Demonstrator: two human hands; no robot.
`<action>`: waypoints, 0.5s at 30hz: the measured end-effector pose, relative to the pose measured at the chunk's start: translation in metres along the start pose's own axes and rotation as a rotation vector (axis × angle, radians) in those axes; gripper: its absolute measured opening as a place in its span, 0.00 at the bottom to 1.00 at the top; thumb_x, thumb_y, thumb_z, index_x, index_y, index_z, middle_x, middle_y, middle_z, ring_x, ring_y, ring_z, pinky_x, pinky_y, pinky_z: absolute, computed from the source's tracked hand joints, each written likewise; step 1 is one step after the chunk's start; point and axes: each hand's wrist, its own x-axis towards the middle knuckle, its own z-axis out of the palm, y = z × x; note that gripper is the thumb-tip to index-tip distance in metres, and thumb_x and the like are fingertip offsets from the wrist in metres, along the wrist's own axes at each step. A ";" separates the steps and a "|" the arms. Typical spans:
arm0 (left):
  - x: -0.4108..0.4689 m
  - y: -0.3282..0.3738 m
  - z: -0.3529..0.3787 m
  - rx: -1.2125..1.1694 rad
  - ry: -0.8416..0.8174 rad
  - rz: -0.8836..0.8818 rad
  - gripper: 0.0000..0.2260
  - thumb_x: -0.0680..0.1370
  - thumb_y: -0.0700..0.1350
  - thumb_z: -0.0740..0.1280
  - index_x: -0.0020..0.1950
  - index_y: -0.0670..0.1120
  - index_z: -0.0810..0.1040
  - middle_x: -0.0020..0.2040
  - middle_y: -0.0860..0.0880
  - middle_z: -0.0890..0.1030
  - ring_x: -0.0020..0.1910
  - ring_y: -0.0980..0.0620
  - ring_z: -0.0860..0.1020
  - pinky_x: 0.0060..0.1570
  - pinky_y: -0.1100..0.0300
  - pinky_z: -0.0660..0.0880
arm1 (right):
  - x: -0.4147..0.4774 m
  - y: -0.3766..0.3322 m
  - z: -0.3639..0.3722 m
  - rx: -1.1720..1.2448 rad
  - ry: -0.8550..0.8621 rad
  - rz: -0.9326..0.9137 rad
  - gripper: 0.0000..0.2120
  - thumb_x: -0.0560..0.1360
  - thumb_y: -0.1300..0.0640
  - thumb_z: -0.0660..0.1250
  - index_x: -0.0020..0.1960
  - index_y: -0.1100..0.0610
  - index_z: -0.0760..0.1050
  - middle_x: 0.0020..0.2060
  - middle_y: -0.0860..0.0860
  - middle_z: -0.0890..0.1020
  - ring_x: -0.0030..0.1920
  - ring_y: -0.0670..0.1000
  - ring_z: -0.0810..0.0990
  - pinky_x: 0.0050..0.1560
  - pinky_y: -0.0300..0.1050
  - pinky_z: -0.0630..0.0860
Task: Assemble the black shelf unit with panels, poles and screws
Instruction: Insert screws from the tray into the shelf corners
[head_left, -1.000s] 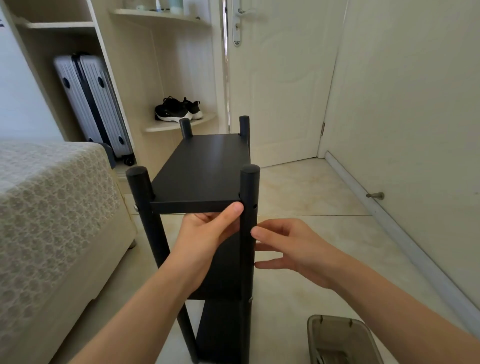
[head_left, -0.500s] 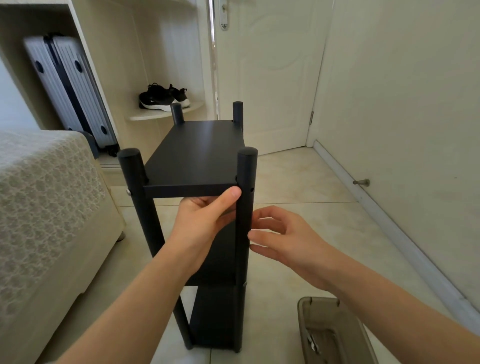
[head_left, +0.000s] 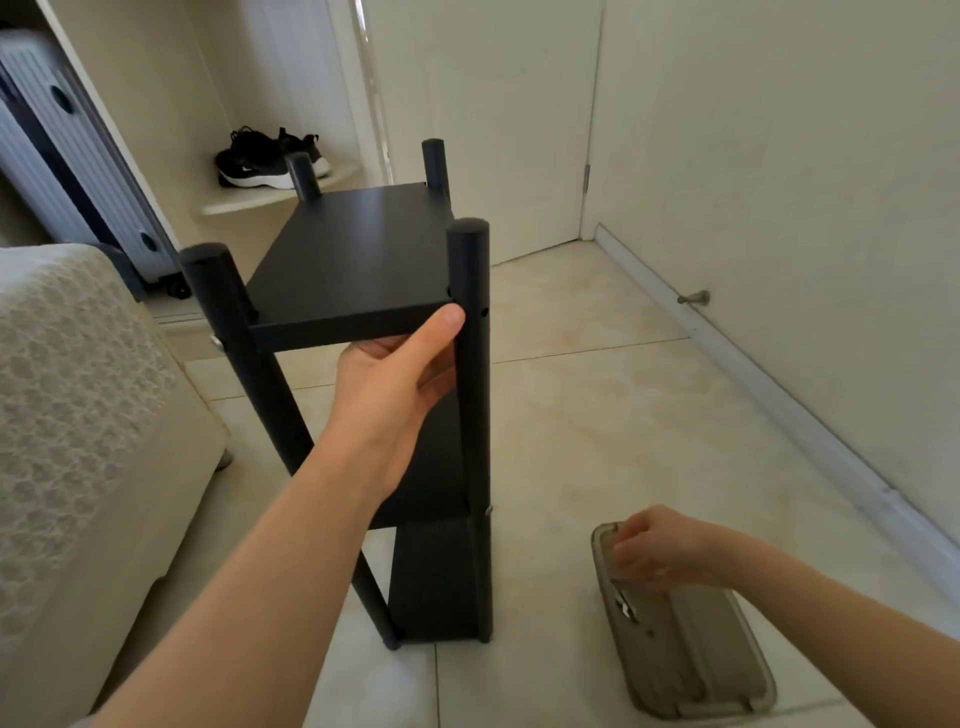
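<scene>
The left hand (head_left: 395, 384) gripped the front edge of the top panel (head_left: 358, 260), with the thumb laid up against the edge beside the front right pole (head_left: 472, 415) and the fingers tucked under the board. The right hand (head_left: 660, 551) was down low over the near end of a grey translucent tray (head_left: 727, 675), fingers bent towards it (motion blur made it impossible to tell whether they held anything). A small metal piece (head_left: 626, 608) lay in the tray just beside those fingers.

The black shelf unit (head_left: 431, 587) stood upright on the tiled floor (head_left: 597, 415), its four poles rising above the top panel and two lower panels visible beneath it. An open hole (head_left: 484, 312) showed in the front right pole at the level of the top panel; a silver screw head (head_left: 217, 342) stuck out of the front left pole (head_left: 234, 332) at about the same height.

A bed (head_left: 78, 389) stood to the left, near the unit. Behind were a suitcase (head_left: 62, 156), black sneakers (head_left: 260, 161) on a low shelf, and a white door (head_left: 493, 104).
</scene>
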 end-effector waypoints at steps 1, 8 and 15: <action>0.000 0.000 0.000 -0.004 -0.002 0.004 0.14 0.67 0.48 0.73 0.51 0.46 0.82 0.51 0.46 0.86 0.55 0.47 0.84 0.53 0.55 0.80 | 0.007 0.012 0.007 -0.085 0.016 0.023 0.04 0.77 0.66 0.67 0.43 0.62 0.77 0.29 0.54 0.76 0.29 0.49 0.74 0.29 0.37 0.70; -0.001 -0.003 0.004 0.016 -0.013 0.056 0.10 0.69 0.48 0.73 0.49 0.48 0.83 0.51 0.47 0.86 0.55 0.48 0.84 0.55 0.54 0.81 | 0.045 0.057 0.049 -0.360 0.054 0.133 0.12 0.82 0.51 0.61 0.49 0.60 0.67 0.40 0.56 0.76 0.34 0.53 0.76 0.30 0.42 0.74; -0.002 -0.003 0.005 0.053 -0.030 0.067 0.12 0.70 0.48 0.73 0.51 0.47 0.82 0.53 0.46 0.86 0.56 0.47 0.84 0.56 0.52 0.81 | 0.059 0.063 0.075 -0.453 0.062 0.148 0.15 0.82 0.48 0.61 0.58 0.60 0.64 0.50 0.54 0.75 0.47 0.54 0.80 0.39 0.45 0.81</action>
